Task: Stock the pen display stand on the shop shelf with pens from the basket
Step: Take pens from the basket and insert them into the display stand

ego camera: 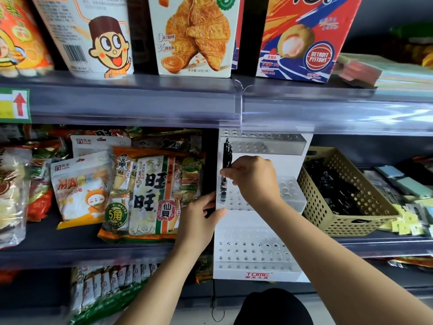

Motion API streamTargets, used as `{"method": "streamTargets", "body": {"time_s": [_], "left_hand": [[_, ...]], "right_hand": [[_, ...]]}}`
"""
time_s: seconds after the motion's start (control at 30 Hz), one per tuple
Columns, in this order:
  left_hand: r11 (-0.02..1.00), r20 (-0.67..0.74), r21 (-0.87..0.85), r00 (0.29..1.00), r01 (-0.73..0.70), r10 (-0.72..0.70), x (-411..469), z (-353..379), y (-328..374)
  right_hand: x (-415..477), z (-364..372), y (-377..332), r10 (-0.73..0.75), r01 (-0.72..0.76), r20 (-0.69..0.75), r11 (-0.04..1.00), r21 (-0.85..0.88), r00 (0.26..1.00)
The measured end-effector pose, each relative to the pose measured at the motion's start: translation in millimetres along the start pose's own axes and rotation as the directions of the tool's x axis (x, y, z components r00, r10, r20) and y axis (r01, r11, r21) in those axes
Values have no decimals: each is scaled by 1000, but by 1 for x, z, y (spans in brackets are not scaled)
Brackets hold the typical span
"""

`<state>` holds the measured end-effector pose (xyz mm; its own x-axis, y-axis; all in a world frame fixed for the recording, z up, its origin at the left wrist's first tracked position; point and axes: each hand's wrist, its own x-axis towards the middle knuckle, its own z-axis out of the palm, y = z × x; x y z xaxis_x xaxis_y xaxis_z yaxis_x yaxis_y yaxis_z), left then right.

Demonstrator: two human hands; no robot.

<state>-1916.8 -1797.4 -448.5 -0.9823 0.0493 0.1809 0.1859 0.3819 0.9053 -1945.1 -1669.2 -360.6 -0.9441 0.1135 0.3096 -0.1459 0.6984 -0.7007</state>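
On middle shelf (93, 249): white stand (262, 245) with rows of holes. Right hand (255, 177) pinches black pen (226, 158) in fingertips. Pen upright at stand's far left, low end down in middle row. Left hand (201, 219) grips stand's left edge, thumb in front. Basket (346, 216) sits just right of stand, black pens (328, 186) inside. Snack bags (150, 195) lie left.

TOME is printed in red on the base of the pen display stand (257, 275). On the upper shelf, the red and blue box (302, 31) carries a DETROIT PISTONS badge and the croissant box (196, 38) reads 36 and 54克(3枚). The snack bag (152, 195) shows 旺旺 and 仙貝, with a green 5角 badge (116, 215) beside it
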Motion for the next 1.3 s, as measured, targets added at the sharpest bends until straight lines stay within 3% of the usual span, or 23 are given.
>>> {"method": "streamTargets", "body": {"time_s": [0.23, 0.37, 0.47, 0.53, 0.7, 0.87, 1.07, 1.3], "left_hand": [[1000, 14, 3, 1000, 11, -12, 1, -2, 3], [999, -61, 38, 998, 26, -23, -2, -1, 7], [974, -249, 197, 955, -113, 161, -8, 1, 20], [932, -290, 260, 900, -252, 324, -14, 6, 33], [856, -73, 201, 864, -476, 498, -27, 36, 63], [832, 79, 104, 839, -545, 539, -38, 73, 91], [913, 221, -59, 887, -403, 405, -39, 124, 114], [968, 333, -47, 910, -247, 248, -24, 162, 114]], "right_hand": [[-5, 0, 10, 6, -6, 10, 1000, -5, 1000], [-11, -10, 19, 12, -12, 4, 1000, 7, 1000], [-17, -26, 26, 13, -14, -19, 1000, -13, 1000], [-21, -41, 33, 27, -27, -53, 1000, -14, 998], [-31, -82, 62, 73, -78, -182, 997, -21, 981], [-48, -132, 118, 111, -143, -255, 983, -112, 961], [-66, -168, 193, 249, -262, -94, 821, -507, 964], [-56, -162, 236, 189, -73, 88, 708, -703, 978]]}}
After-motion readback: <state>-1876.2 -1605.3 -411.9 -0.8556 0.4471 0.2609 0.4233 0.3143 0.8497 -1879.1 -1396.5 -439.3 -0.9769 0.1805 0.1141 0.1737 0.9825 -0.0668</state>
